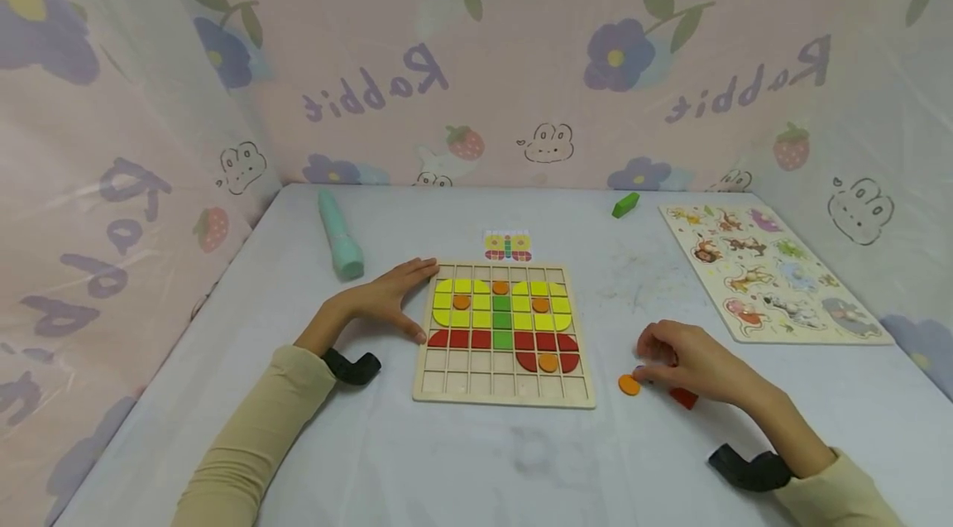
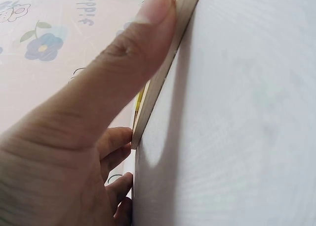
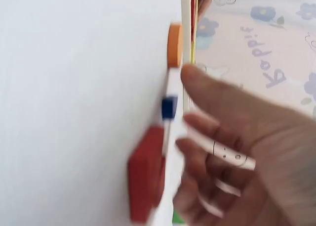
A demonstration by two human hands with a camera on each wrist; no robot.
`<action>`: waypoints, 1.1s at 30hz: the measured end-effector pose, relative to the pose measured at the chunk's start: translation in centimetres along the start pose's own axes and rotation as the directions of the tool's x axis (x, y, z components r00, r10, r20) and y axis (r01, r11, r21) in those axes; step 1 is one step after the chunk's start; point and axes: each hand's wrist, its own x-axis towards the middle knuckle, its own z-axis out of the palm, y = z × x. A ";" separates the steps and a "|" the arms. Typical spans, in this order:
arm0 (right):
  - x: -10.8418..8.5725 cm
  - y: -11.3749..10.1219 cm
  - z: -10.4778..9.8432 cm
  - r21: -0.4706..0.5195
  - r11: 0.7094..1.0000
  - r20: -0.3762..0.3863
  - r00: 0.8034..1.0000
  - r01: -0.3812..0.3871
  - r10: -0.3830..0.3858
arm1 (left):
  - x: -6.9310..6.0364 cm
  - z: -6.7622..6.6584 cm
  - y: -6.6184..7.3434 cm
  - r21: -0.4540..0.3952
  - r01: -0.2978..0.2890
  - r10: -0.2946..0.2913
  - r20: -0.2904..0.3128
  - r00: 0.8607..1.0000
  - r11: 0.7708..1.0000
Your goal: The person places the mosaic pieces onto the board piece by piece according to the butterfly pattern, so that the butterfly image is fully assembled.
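Note:
A wooden grid board (image 1: 462, 384) lies mid-table, bearing yellow, red, green and orange pieces in a butterfly-like pattern. My left hand (image 1: 387, 297) rests at its left side, thumb against the edge and fingertips by the far left corner. In the left wrist view the thumb (image 2: 123, 53) lies along the board's side. My right hand (image 1: 696, 361) hovers over loose pieces right of the board. Around it are an orange disc (image 1: 629, 385), a red piece (image 1: 683, 398) and a small dark blue piece (image 3: 169, 108). Nothing shows between thumb and fingers in the right wrist view.
Behind the board lies a small butterfly picture card (image 1: 508, 246). A mint-green club-shaped object (image 1: 339, 233) is at the far left. Far right are a green block (image 1: 625, 205) and an animal puzzle board (image 1: 752, 331). Printed curtains (image 1: 506, 97) enclose the table.

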 end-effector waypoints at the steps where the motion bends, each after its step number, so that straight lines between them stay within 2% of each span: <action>1: 0.0 0.1 -0.1 0.028 0.999 0.016 1.000 0.024 -0.025 | 0.0 0.0 0.0 0.001 0.000 0.000 0.000 1.000 1.000; 6: -0.4 0.4 -0.5 0.205 0.969 0.112 0.980 0.140 -0.165 | 0.0 0.0 0.1 -0.004 0.007 -0.007 0.003 1.000 1.000; 10: -0.3 0.5 -0.7 0.233 0.955 0.120 0.970 0.182 -0.214 | 0.0 -0.1 0.1 -0.005 0.008 -0.008 -0.001 1.000 1.000; 16: 0.0 0.6 -0.6 0.174 0.964 0.084 0.973 0.199 -0.215 | 0.0 0.0 0.1 -0.006 0.004 -0.004 0.002 1.000 1.000; 22: 0.4 0.5 -0.4 0.094 0.982 0.049 0.985 0.161 -0.167 | -0.1 -0.1 0.1 -0.004 0.003 -0.003 0.000 1.000 1.000; 25: 0.4 0.4 -0.6 0.113 0.985 0.072 0.987 0.132 -0.141 | -0.1 -0.1 0.2 -0.006 0.004 -0.004 0.004 1.000 1.000; 29: 0.4 0.3 -0.8 0.153 0.980 0.109 0.983 0.128 -0.145 | 0.0 -0.1 0.2 -0.007 0.006 -0.006 0.009 1.000 1.000; 33: 0.7 0.1 -0.8 0.141 0.983 0.128 0.982 0.118 -0.136 | 0.0 -0.1 0.2 0.001 0.007 -0.007 0.007 1.000 1.000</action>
